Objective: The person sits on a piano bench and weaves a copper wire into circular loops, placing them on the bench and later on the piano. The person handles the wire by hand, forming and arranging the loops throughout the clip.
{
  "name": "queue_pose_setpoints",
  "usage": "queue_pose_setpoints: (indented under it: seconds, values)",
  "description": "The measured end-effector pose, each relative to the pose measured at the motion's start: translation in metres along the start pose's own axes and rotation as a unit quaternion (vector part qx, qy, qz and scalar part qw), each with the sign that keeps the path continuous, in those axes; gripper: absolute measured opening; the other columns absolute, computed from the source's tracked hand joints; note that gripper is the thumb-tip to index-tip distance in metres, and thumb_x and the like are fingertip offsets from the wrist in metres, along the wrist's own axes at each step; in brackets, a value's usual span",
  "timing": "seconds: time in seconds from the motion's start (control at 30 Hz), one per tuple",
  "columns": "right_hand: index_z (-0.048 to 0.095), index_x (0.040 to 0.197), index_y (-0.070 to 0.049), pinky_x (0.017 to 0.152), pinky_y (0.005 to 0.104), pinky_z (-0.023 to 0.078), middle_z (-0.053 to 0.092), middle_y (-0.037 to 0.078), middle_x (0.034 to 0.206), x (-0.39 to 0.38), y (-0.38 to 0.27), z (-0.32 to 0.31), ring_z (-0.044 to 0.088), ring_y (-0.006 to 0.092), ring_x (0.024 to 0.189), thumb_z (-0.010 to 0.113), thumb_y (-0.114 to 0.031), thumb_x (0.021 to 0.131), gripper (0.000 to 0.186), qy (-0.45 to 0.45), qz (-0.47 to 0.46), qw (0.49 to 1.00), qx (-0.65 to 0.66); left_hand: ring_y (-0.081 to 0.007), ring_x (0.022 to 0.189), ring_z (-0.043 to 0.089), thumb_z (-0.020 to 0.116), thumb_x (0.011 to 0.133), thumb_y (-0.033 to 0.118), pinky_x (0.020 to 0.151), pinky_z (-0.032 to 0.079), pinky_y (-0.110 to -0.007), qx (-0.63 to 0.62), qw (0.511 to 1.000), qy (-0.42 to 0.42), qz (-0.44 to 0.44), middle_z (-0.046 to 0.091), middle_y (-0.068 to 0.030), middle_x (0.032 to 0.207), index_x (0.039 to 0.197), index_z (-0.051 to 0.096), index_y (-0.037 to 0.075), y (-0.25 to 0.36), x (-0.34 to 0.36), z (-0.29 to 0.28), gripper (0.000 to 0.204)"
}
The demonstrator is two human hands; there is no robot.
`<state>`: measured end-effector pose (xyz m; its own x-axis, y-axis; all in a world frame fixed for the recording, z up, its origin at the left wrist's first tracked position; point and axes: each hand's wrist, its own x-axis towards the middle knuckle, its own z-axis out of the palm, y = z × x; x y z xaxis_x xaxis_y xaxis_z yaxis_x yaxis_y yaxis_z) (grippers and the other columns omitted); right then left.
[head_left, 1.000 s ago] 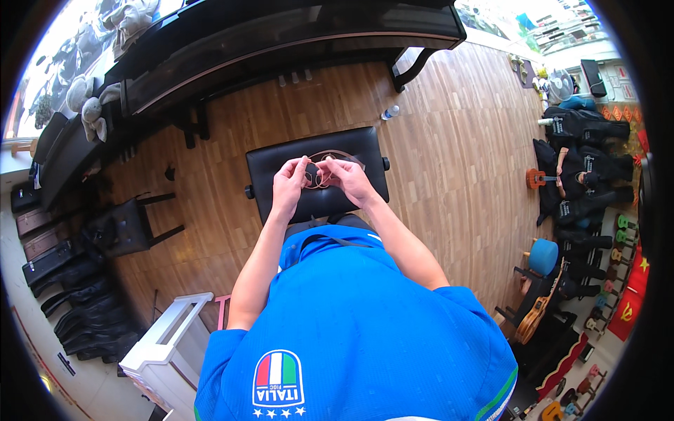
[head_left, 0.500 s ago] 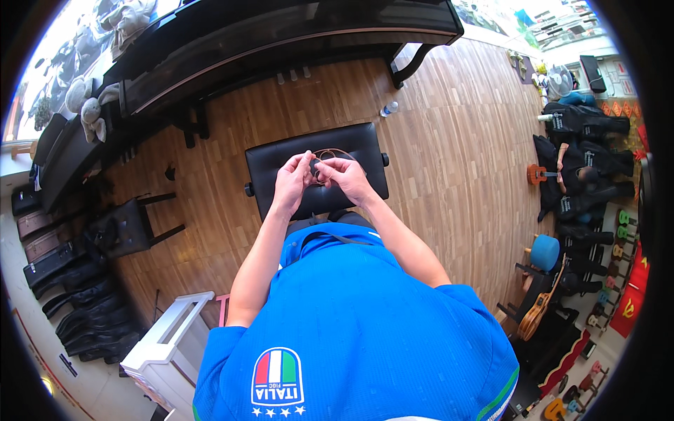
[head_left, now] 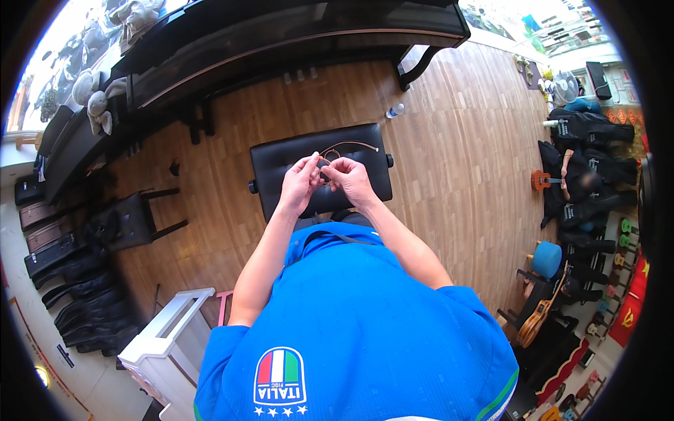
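The thin brown cord (head_left: 349,145) now shows as an open loop arcing out over the black padded bench (head_left: 281,165), toward one o'clock from the hands; half a second ago it sat gathered as a small coil tucked between them, so it seems some of it has been let out or unwound while the near end stays pinched. Whether it is a string or a wire is too fine to tell.

The left hand (head_left: 300,181) has its fingertips drawn together on the cord's near part, beside a small dark piece between the hands. The right hand (head_left: 349,179), just beside it at three o'clock, also pinches there with thumb and forefinger closed; both hover over the middle of the bench.

Going left to right around them: black cases (head_left: 60,281) stacked at nine o'clock, a white stand (head_left: 165,337) at seven, the long dark piano (head_left: 281,35) across twelve, a small bottle (head_left: 395,110) on the wooden floor (head_left: 456,182) at one, and bags and small guitars (head_left: 586,189) at three. Nothing lies on the bench to snag the loop; the person's own blue shirt (head_left: 351,330) hides the near edge.
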<state>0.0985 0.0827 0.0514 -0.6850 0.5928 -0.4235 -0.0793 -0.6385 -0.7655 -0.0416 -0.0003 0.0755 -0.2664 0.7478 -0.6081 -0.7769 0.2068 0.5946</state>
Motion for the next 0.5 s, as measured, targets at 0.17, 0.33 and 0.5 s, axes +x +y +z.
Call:
queue_pose_setpoints:
  seconds: [0.17, 0.33, 0.5]
  values:
    - [0.064, 0.083, -0.003, 0.057, 0.023, 0.048, 0.065, 0.001, 0.071, -0.002, -0.007, 0.004, 0.058, 0.0056, 0.064, 0.079, -0.017, 0.087, 0.021, 0.078, -0.087, 0.953, -0.279, -0.0051, 0.061, 0.053, 0.065, 0.1, 0.026, 0.058, 0.045, -0.02, 0.097, 0.993, 0.034, 0.064, 0.059, 0.0025, 0.073, 0.105, 0.068, 0.003, -0.004, -0.001, -0.003, 0.024]
    - [0.066, 0.086, -0.001, 0.059, 0.0242, 0.048, 0.068, 0.004, 0.075, -0.002, -0.007, 0.004, 0.06, 0.0074, 0.066, 0.079, -0.018, 0.087, 0.022, 0.125, -0.14, 0.898, -0.398, -0.0056, 0.063, 0.055, 0.065, 0.1, 0.026, 0.063, 0.05, -0.021, 0.145, 0.985, 0.038, 0.082, 0.06, 0.002, 0.076, 0.11, 0.068, 0.002, -0.007, -0.001, 0.001, 0.026]
    - [0.07, 0.091, -0.003, 0.066, 0.0226, 0.051, 0.071, 0.005, 0.08, -0.001, -0.009, -0.008, 0.063, 0.008, 0.07, 0.077, -0.02, 0.09, 0.019, 0.087, -0.043, 0.986, -0.135, -0.0068, 0.064, 0.055, 0.053, 0.105, 0.034, 0.068, 0.052, -0.024, 0.043, 0.999, -0.005, 0.016, 0.064, -0.0004, 0.082, 0.122, 0.062, 0.0, -0.004, -0.001, -0.006, 0.039]
